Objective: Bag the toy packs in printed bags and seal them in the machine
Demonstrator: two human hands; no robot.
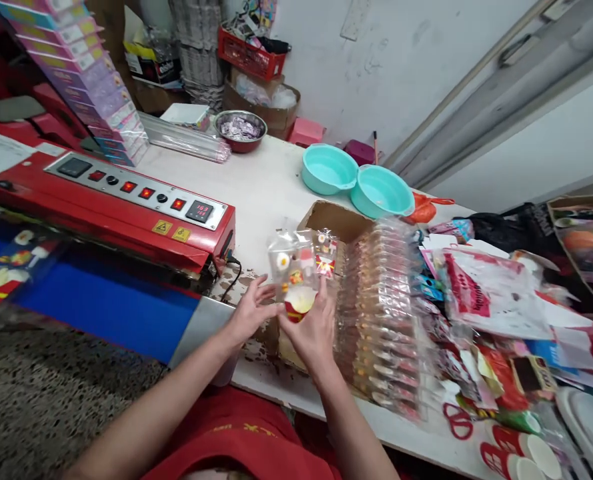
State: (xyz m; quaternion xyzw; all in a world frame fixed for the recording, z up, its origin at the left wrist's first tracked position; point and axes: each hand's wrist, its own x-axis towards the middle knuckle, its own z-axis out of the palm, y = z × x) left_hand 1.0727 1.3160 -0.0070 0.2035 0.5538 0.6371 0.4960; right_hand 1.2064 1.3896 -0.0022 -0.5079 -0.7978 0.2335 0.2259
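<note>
Upright in my right hand point(313, 327) is a clear plastic packet point(296, 273). It shows small food-shaped pieces, one like a fried egg, and a red-and-yellow cup shape at the bottom. My left hand point(251, 310) is just left of the packet, fingers spread, its thumb reaching to the packet's lower corner. Whether that thumb presses on the packet I cannot tell. Behind and to the right stands an open cardboard box point(333, 217) with rows of similar packets point(386, 313) standing on edge. Another packet point(325, 257) shows inside the box behind my right fingers.
At left is a red sealing machine point(126, 207) with lit switches and a blue belt point(126, 307) carrying another packet point(11, 270). Two turquoise basins point(329, 167) and a metal bowl point(241, 130) stand farther back. Clutter, red-handled scissors point(459, 421) and paper cups point(506, 460) lie right.
</note>
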